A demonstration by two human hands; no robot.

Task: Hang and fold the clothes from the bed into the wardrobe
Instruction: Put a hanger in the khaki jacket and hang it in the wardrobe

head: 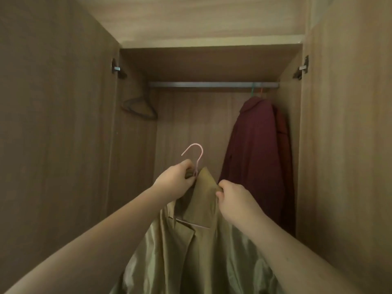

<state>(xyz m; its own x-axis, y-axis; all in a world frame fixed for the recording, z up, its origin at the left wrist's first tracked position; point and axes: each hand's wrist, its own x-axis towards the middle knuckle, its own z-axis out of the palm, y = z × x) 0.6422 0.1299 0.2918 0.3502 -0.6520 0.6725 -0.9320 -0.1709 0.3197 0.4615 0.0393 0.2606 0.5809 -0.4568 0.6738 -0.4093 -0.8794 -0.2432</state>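
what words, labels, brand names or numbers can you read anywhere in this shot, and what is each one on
No text can be read anywhere in this view.
olive coat: no tag or print shows.
pink hanger: plain, no marking.
maroon garment: no label visible.
rail, hinge and wardrobe panels: bare of any writing.

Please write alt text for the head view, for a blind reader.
Two bare hands hold an olive-green coat on a pink hanger before an open wardrobe: the left hand grips the hook's base, the right hand pinches the collar. A dark red garment hangs on the rail at right, an empty dark hanger at left.
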